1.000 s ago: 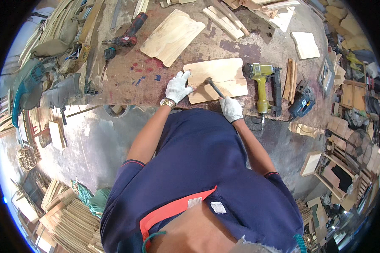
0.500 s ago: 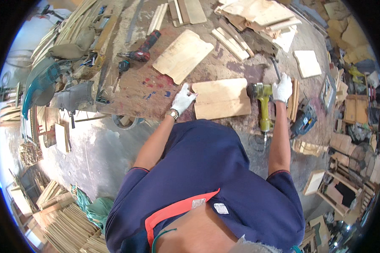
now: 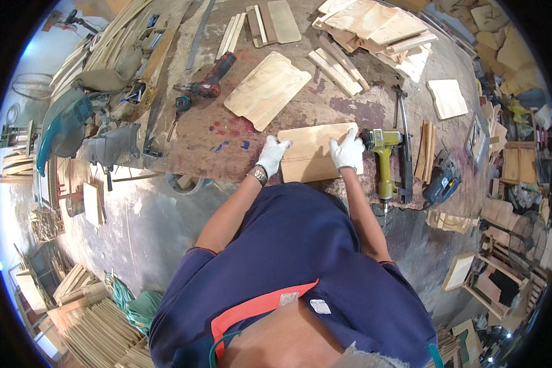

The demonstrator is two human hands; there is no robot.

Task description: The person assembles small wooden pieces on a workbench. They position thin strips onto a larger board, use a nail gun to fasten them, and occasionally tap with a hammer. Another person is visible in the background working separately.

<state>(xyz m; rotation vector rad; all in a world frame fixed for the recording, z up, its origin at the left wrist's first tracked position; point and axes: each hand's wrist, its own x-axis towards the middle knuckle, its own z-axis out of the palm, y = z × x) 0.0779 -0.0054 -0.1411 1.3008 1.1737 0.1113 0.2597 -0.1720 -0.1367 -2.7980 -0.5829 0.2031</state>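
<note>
A pale wooden board [image 3: 310, 167] with a seam across it lies at the near edge of the workbench. At its left edge my left hand [image 3: 271, 154], in a white glove with a wristwatch below, grips the side. My right hand [image 3: 347, 152], gloved too, grips the board near its right end, thumb and fingers apart on the wood. Just right of the board lies a yellow-green power tool [image 3: 383, 153]. A long black bar clamp [image 3: 405, 147] lies alongside that tool. Beyond the held board rests a second, notched wooden board [image 3: 268, 91].
A red-black cordless drill [image 3: 211, 80] and screwdriver [image 3: 181, 104] lie left, near a teal circular saw [image 3: 64, 129]. Wood strips [image 3: 424, 150] and a blue jigsaw [image 3: 441, 184] are at right. Stacked boards [image 3: 374, 27] stand at the back, with a small board [image 3: 448, 98] nearby.
My right hand has let go of the black bar clamp and moved left onto the board. The clamp now lies beside the yellow-green tool. My left hand stays at the board's left edge.
</note>
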